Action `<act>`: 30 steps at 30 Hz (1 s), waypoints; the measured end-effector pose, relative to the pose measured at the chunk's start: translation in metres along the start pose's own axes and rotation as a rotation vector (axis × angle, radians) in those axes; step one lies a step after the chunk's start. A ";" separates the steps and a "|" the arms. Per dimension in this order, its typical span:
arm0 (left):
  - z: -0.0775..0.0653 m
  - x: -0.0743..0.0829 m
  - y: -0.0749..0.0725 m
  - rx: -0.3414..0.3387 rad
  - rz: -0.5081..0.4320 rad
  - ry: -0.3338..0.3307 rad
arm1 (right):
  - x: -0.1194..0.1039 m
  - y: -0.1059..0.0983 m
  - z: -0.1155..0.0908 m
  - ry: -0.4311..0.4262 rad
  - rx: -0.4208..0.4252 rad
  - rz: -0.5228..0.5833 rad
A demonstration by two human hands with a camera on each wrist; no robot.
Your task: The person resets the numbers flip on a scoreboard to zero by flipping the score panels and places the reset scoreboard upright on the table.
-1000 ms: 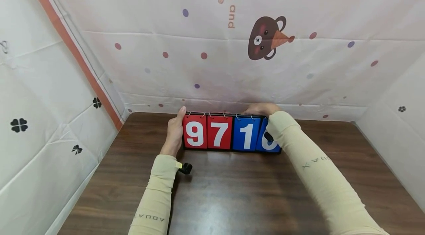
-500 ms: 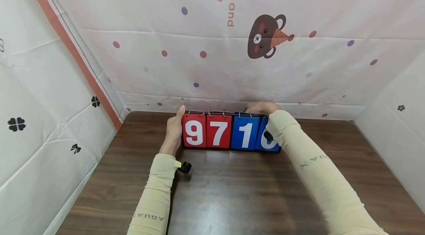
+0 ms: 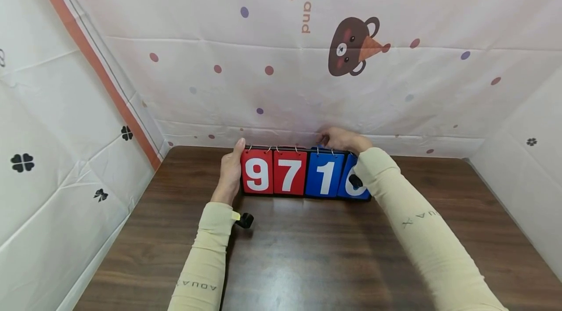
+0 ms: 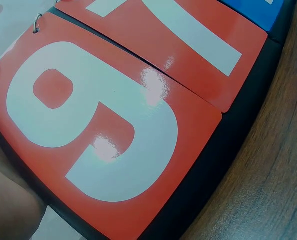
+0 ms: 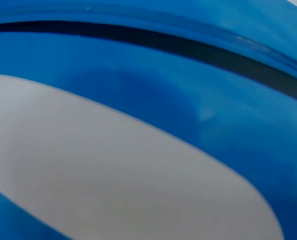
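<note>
A flip scoreboard stands near the back of the table, showing red cards 9 and 7, a blue 1, and a blue card partly covered by the right wrist. My left hand grips the board's left edge, thumb up along the side. Over the top edge reaches my right hand, fingers curled at a blue number card that peeks up behind the board. Its fingertips are partly hidden. In the left wrist view the red 9 card hangs from metal rings.
The brown wooden table extends in front of the board. A patterned cloth backdrop rises close behind it, with more cloth at both sides. Small black wrist cameras are worn on the wrists.
My right hand has risen slightly behind the top edge, and a blue card edge now shows there. My left hand keeps its grip on the board. The front numbers look the same.
</note>
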State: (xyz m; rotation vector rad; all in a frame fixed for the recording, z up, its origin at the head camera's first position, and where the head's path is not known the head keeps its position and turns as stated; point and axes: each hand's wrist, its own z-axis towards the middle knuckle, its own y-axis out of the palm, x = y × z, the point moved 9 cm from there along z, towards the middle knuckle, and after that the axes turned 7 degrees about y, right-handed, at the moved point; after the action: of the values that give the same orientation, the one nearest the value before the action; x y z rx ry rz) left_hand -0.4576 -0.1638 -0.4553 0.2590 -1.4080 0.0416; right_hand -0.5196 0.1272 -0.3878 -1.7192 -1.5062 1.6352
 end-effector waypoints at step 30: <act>-0.001 0.001 -0.002 0.013 0.015 0.011 | -0.014 -0.025 -0.012 -0.118 0.283 0.054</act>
State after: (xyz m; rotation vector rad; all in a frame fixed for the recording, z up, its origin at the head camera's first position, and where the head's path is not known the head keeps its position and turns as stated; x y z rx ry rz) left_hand -0.4558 -0.1655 -0.4549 0.2586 -1.3994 0.0642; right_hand -0.5177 0.1298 -0.3570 -1.5452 -1.2144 1.9037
